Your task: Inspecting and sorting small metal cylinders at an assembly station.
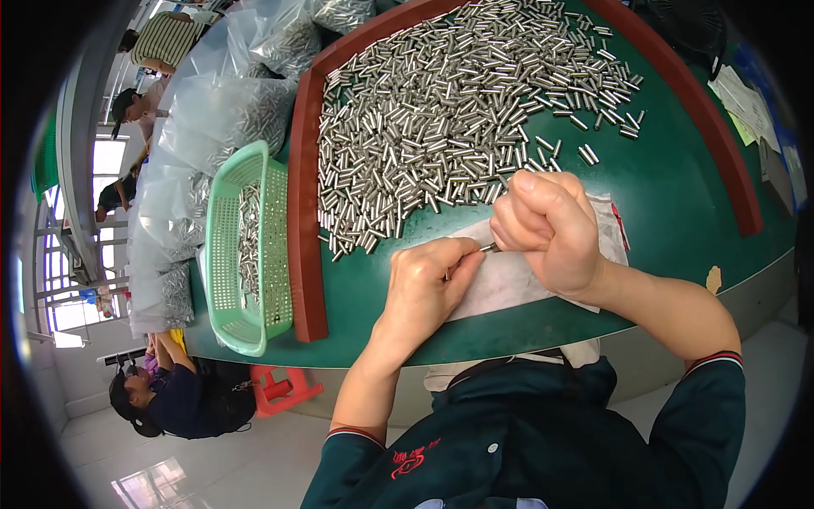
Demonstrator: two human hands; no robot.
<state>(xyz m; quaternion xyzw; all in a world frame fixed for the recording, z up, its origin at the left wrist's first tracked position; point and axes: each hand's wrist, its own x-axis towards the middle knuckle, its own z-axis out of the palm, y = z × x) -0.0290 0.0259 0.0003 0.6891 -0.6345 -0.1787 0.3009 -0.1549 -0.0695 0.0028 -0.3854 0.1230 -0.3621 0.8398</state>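
Observation:
My left hand (pixel 428 284) is closed in a pinch, thumb against forefinger, above the table. A short piece of a small metal pin (pixel 489 248) shows at its fingertips, in the narrow gap between my two hands. My right hand (pixel 555 229) is curled into a fist right beside it, thumb on top; what its fingers hold, if anything, is hidden. Beneath both hands lies a white cloth (pixel 509 290) with a red-marked edge. Just beyond them spreads a large heap of short shiny metal pins (pixel 441 119), a few lying loose at its right side.
Dark red wooden bars (pixel 307 212) border the heap on the green table (pixel 670 204). Left of them stands a light green plastic basket (pixel 275 297) with pins inside. Clear bags of pins (pixel 225 110) line the left edge. Papers (pixel 746 102) lie far right. Other people sit at left.

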